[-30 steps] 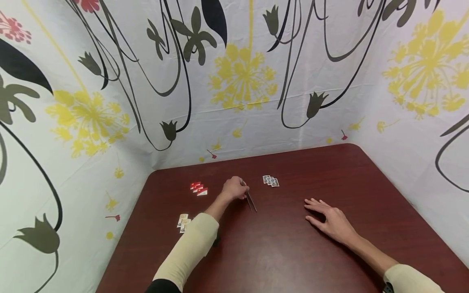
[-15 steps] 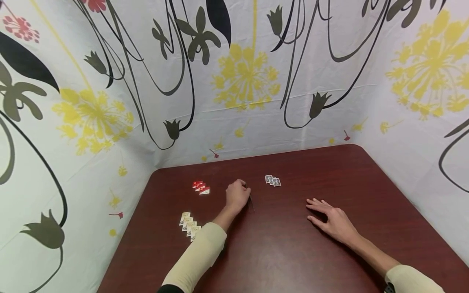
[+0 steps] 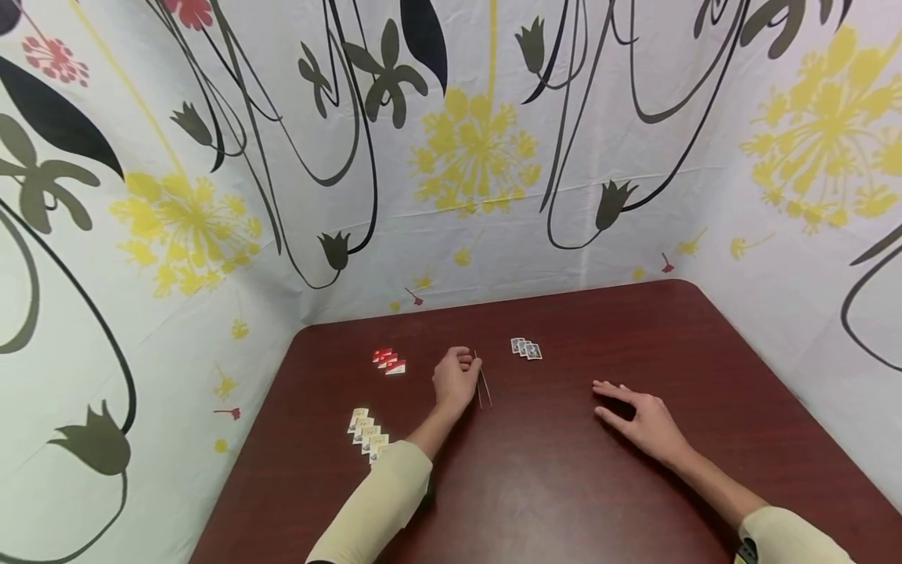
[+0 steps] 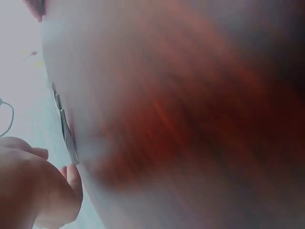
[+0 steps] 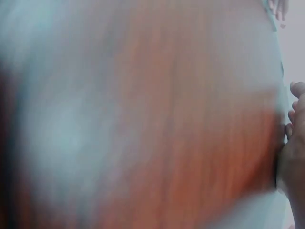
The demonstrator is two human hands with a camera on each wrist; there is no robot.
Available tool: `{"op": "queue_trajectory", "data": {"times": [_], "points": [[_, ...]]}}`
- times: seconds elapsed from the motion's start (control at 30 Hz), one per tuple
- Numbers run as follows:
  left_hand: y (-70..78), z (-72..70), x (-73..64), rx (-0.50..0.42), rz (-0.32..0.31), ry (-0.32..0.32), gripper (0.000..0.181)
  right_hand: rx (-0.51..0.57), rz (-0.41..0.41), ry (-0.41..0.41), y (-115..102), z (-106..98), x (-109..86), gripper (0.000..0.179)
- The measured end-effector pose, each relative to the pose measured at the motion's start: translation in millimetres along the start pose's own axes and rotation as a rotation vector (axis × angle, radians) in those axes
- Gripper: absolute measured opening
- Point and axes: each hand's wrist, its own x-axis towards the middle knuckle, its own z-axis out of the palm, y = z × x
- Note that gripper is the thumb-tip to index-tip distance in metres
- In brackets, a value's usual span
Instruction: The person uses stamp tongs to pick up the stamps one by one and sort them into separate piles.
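Note:
In the head view my left hand (image 3: 454,384) is at the middle of the dark red table, fingertips at the upper end of thin metal tweezers (image 3: 483,385). The tweezers' two prongs stand apart and point toward me. In the left wrist view the fingertips meet at the near end of the tweezers (image 4: 68,138). Left of the hand lies an overlapping row of red and white stamps (image 3: 388,361). Nearer to me is a slanted row of pale yellow stamps (image 3: 368,435), partly met by the sleeve. Grey stamps (image 3: 525,348) overlap beyond the tweezers. My right hand (image 3: 651,427) rests palm down on the table, fingers loosely spread.
The table (image 3: 564,470) has rounded far corners and a raised-looking dark edge against a hanging white cloth (image 3: 451,258) with printed flowers. This cloth closes off the far, left and right sides. Both wrist views are largely blurred table surface.
The tweezers' prongs looked close together half a second ago and are apart now. My left hand has shifted slightly, and its sleeve uncovers more yellow stamps than a second ago.

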Motion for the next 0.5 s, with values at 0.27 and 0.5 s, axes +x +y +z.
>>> {"op": "queue_trajectory", "data": {"times": [0.27,0.5], "points": [[1.1,-14.6,-5.0,-0.225,-0.098,0.033,0.034,0.156,0.16,0.014,-5.5,-4.1,8.0,0.043],[-4.2,-26.7,-17.9,-0.498,-0.13,-0.07,0.037,0.251,0.206,0.035,-16.6,-3.7,11.8,0.045]]}}
